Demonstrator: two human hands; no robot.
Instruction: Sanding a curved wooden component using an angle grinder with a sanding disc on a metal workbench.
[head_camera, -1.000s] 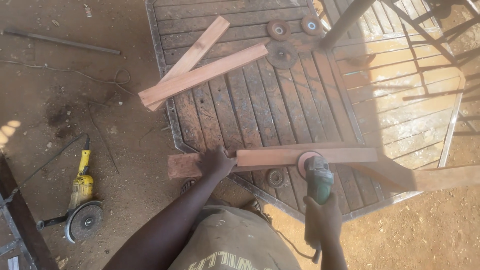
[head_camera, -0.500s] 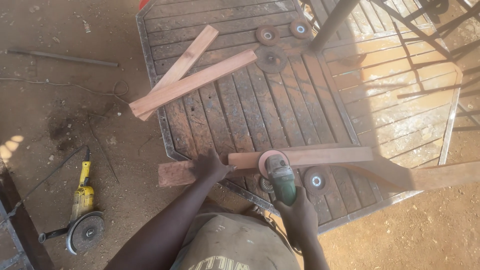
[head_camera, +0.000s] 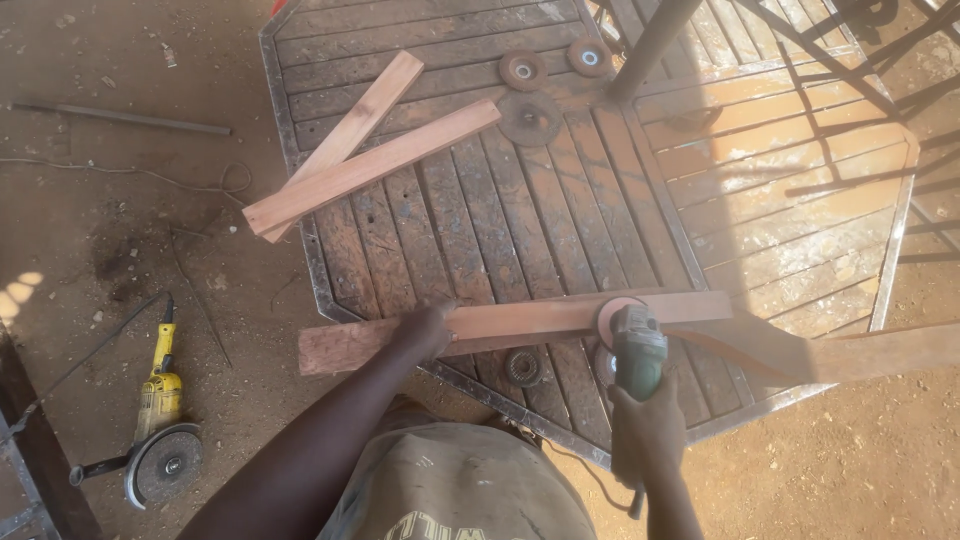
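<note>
Plank (head_camera: 520, 322) under flat left hand (head_camera: 425, 330); right hand (head_camera: 648, 432) clamped on grinder (head_camera: 633, 352).

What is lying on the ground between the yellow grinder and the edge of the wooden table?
In the head view, only bare dirt with thin cables lies between the yellow grinder and the wooden table; no tool or board lies there.

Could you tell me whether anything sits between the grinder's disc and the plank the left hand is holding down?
Nothing visible does. The green angle grinder in the right hand has its disc right at the wooden plank, which the left hand presses onto the slatted table. A loose disc lies nearby, clear of it.
</note>
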